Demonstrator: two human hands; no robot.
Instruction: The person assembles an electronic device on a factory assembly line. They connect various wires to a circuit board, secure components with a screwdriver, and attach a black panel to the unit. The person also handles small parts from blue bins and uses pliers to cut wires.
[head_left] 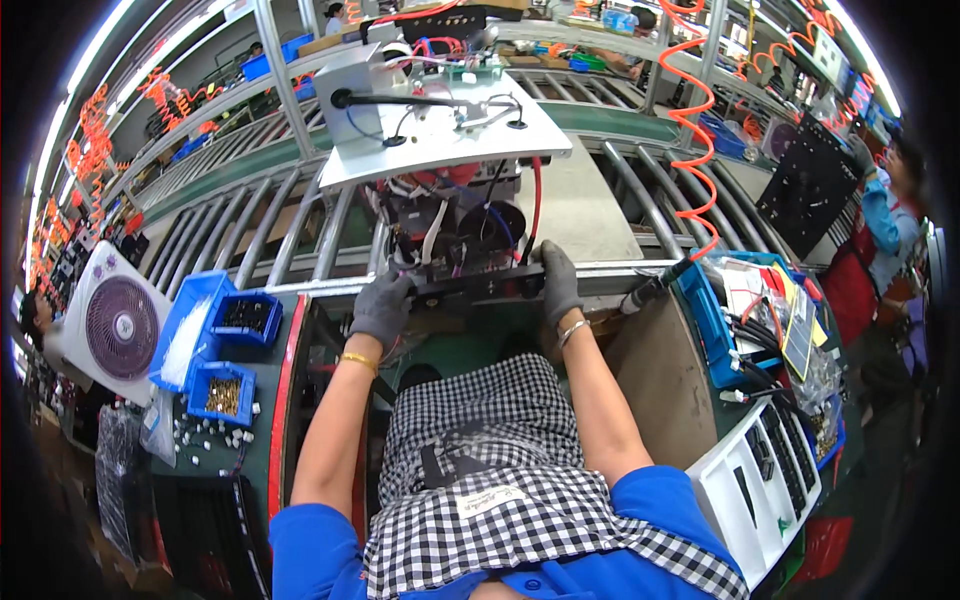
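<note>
My left hand [381, 309], in a grey glove, is closed on the left end of a black panel [478, 289]. At the panel's right end, my right hand [559, 286], gloved the same way, grips it too. The panel sits level at the near edge of the roller conveyor, against the underside of an open appliance assembly. Above it a white metal plate [450, 150] carries a grey metal box [352, 98] and black cables. Red, white and blue wires and dark parts fill the gap between plate and panel; that inner part is partly hidden.
Left bench: blue bins [222, 388] of small parts, loose white connectors and a white fan unit [118, 325]. Right: a blue tray [725, 330] of wires, a white tray [757, 490] of black parts, and a coiled orange hose [690, 120]. A co-worker [885, 220] stands far right.
</note>
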